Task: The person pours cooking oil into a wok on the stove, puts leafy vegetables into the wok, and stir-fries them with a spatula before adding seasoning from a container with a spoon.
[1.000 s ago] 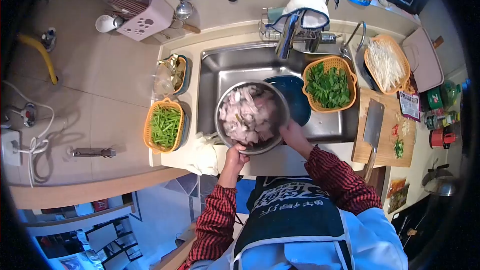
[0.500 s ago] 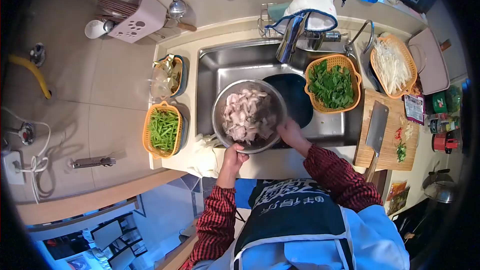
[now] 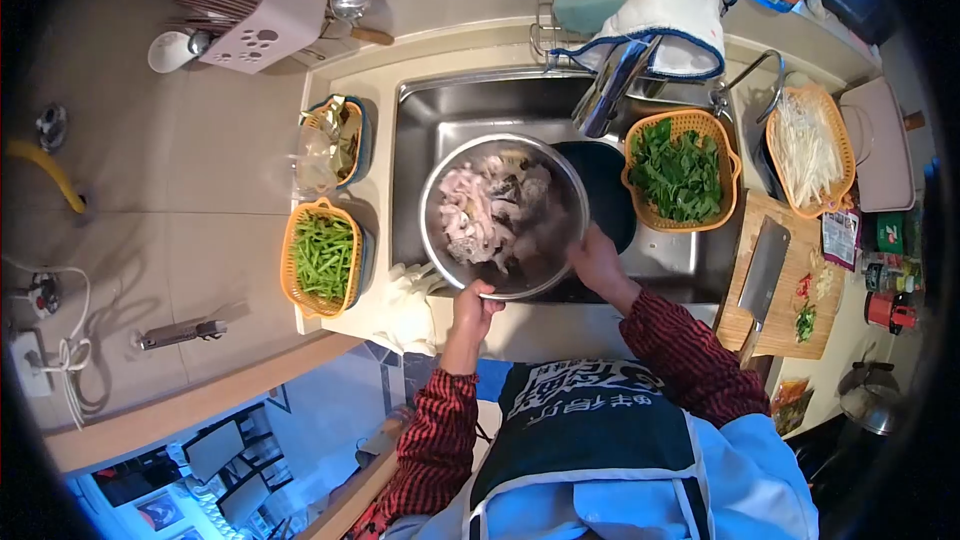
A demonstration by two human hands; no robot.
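A round metal bowl (image 3: pixel 434 232) is held over the sink (image 3: pixel 420 110). Inside it, pale pink raw pieces (image 3: pixel 480 215), some with dark skin that look like sliced fish, lie mostly towards the left. My left hand (image 3: pixel 474 314) grips the bowl's near rim, thumb on top. At the right side of the rim, my right hand (image 3: pixel 603 267) has its fingers closed on the bowl, partly hidden and a little blurred. Behind the bowl's right side sits a dark basin (image 3: pixel 606 190) in the sink.
An orange basket of leafy greens (image 3: pixel 731 202) rests at the sink's right, near the faucet (image 3: pixel 610 90). A cleaver (image 3: pixel 765 265) lies on the cutting board (image 3: pixel 800 333). Green cut stems fill a basket (image 3: pixel 290 270) on the left; white gloves (image 3: pixel 405 315) hang by the edge.
The pieces in the bowl have shifted and tumbled, showing more dark skin. The bowl has moved slightly with both hands still on it, and the camera view has shifted a little.
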